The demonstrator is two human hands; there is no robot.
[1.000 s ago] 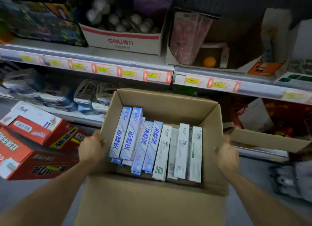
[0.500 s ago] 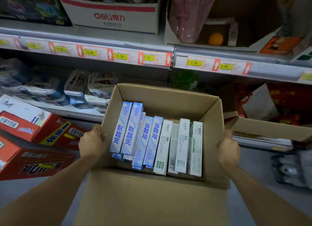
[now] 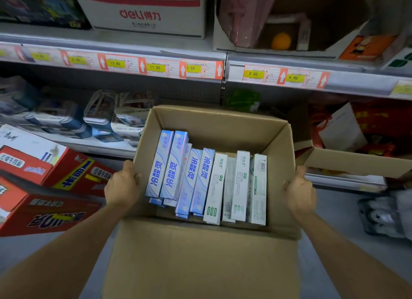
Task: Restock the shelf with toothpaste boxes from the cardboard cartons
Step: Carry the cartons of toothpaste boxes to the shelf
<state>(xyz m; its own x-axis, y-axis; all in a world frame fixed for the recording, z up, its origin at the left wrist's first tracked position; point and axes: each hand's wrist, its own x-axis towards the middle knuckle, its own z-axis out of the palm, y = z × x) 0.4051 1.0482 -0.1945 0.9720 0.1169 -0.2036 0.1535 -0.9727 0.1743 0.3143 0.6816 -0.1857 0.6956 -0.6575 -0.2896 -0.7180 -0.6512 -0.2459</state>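
Both hands' grip [image 3: 121,185] [image 3: 299,192] on carton [image 3: 223,124] w/ toothpaste boxes [image 3: 207,178]

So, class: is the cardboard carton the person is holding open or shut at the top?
Open. The cardboard carton has its near flap folded outward toward the person, and the blue and white toothpaste boxes inside are fully visible from above.

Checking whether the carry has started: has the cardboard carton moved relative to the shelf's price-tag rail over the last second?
Yes. The carton, gripped by the left hand and right hand, has come closer under the price-tag rail, towards the shelf.
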